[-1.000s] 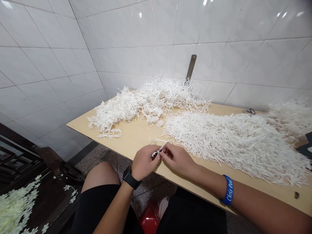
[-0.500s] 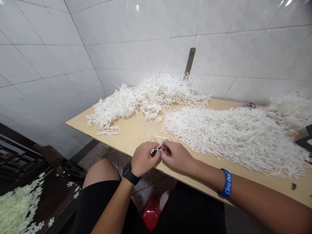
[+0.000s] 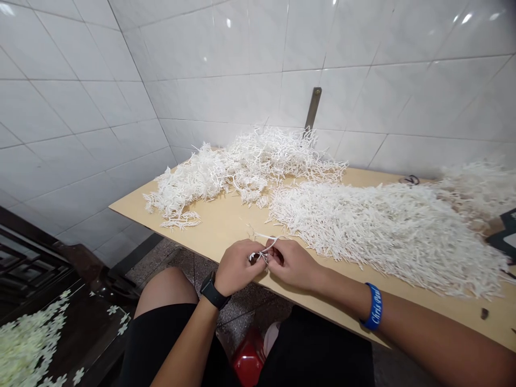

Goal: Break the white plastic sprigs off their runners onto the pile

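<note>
My left hand (image 3: 238,267), with a black watch on its wrist, is closed on a thin white branched piece (image 3: 258,256) at the front edge of the board. Close against it, my right hand (image 3: 293,263) pinches the same piece from the right, fingertips nearly touching those of the left. A white strand (image 3: 266,236) curves up over the fingers. Behind the hands lies a tangled heap of white branched pieces (image 3: 258,156). To the right spreads a flatter, denser pile of short white pieces (image 3: 374,226).
The wooden board (image 3: 141,207) stands against a tiled wall (image 3: 242,48). A metal strip (image 3: 312,110) leans there. Pale flowers (image 3: 28,338) lie on a dark wooden seat at the lower left. A red object (image 3: 249,357) is below the board.
Both hands stay together at the board's edge with slight finger movement. The white strand lies a little flatter over the fingers. The whole view has shifted slightly.
</note>
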Demonstrator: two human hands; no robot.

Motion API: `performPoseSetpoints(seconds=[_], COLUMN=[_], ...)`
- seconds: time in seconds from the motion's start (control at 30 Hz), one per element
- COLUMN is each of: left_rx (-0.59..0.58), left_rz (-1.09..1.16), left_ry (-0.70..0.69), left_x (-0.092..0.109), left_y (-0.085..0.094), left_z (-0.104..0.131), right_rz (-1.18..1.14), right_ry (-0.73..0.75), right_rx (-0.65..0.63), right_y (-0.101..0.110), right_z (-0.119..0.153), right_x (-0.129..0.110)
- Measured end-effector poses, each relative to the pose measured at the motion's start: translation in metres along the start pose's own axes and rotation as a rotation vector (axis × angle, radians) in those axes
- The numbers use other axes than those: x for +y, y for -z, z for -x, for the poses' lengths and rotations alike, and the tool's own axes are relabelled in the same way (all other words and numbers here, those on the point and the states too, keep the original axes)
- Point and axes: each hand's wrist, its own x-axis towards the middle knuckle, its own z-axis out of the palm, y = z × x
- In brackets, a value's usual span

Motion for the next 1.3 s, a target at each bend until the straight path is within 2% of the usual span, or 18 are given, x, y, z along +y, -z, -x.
performPoseSetpoints(seconds=[0.47,0.93,1.03,1.2,1.3], left_rx=[-0.024,-0.028,-0.059,-0.123,-0.108], left_rz=[0.072,0.061,0.130,0.299,0.368], left_ry=[-0.035,-0.055,-0.095,-0.160,-0.155], left_x=[0.0038,-0.0001,-0.0012,-0.0024,-0.0022], left_y=[0.0027,0.0036,0.0055,0.0083,0.0085], left_z=[0.0006,0.0024,0.0027,0.0035,0.0029], right_rz=[-0.018,0.011,-0.096,-0.206,-0.205], right_ry=[0.124,0.068,0.093,0.167,0.206], right_rx=[-0.063,-0.015,-0.044,-0.182,-0.168], right_y=[0.0029,0.0046,0.0058,0.0081,0.0080], right_z=[-0.0031,-0.0016,-0.0021,-0.0042,-0.0065], right_x=[0.0013,0.0031,0.0031,0.0076,0.0093])
